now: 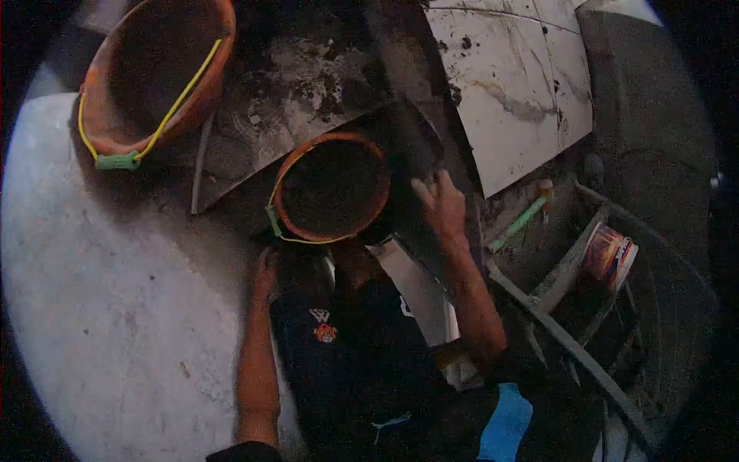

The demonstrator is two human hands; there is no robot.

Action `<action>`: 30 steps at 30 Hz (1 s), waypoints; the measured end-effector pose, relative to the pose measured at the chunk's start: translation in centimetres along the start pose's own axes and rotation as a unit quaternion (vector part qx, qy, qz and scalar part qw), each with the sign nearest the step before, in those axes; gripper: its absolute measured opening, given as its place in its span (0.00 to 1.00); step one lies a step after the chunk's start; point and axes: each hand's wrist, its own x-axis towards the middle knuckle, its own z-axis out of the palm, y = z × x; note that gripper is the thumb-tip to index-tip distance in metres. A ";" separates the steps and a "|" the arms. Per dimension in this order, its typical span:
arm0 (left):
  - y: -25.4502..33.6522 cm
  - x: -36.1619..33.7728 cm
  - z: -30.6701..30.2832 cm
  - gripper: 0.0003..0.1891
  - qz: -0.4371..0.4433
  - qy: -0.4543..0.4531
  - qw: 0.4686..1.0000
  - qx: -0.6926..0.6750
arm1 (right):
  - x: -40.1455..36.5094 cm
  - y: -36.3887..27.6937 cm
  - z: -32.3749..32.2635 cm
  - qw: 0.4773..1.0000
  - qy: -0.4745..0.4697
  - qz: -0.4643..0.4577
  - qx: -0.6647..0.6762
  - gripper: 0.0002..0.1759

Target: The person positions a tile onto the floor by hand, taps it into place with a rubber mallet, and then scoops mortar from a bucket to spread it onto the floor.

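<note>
An orange bucket (pixel 379 206) with a dark inside and a yellow wire handle with a green grip (pixel 275 222) is in the middle, in front of the torso. Just below that grip is my left hand (pixel 266 271); its fingers are dim, and whether they touch the handle cannot be made out. To the right of the bucket, apart from its rim, my right hand (pixel 442 202) is raised with its fingers apart and nothing visible in them.
A larger orange bucket (pixel 96 127) with a yellow handle stands at the upper left. Dark, stained boards (pixel 269 127) lie behind the middle bucket. At the right are white marbled tiles (pixel 512 100), a green-handled tool (pixel 519 224), a printed tub (pixel 608 258) and long bars (pixel 570 343).
</note>
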 end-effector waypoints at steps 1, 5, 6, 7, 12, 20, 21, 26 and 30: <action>-0.5 -0.2 0.0 0.20 -0.014 0.003 1.000 -0.016 | 0.6 -1.1 0.2 0.993 0.039 0.036 -0.109 0.19; -4.0 -0.7 -0.1 0.21 0.027 -0.005 0.997 -0.068 | 3.1 0.6 3.6 0.976 0.183 -0.010 -0.118 0.19; -4.0 -0.7 -0.2 0.21 0.016 -0.028 0.995 0.094 | 3.8 0.7 4.0 0.974 0.204 -0.012 -0.098 0.18; -4.0 -0.6 -0.3 0.20 0.005 -0.048 0.966 0.253 | 4.2 0.6 4.2 0.971 0.225 -0.016 -0.076 0.17; -5.5 -1.0 0.2 0.21 0.017 -0.004 0.983 0.185 | 2.6 -0.9 3.9 0.978 0.200 0.047 0.041 0.20; -1.1 -1.5 0.3 0.20 0.094 -0.001 0.979 0.181 | -2.5 1.0 4.8 0.973 0.226 0.033 0.045 0.21; -0.4 -1.1 0.6 0.21 0.020 0.013 0.989 0.146 | -3.7 2.1 5.0 0.976 0.215 0.002 0.039 0.21; 8.7 -1.2 1.2 0.24 -0.012 0.106 0.991 0.078 | -6.3 3.8 6.2 0.996 0.023 0.072 -0.040 0.20; 13.4 -0.3 2.3 0.28 0.027 0.087 0.994 0.061 | -2.0 4.6 10.4 0.953 -0.060 -0.132 -0.265 0.15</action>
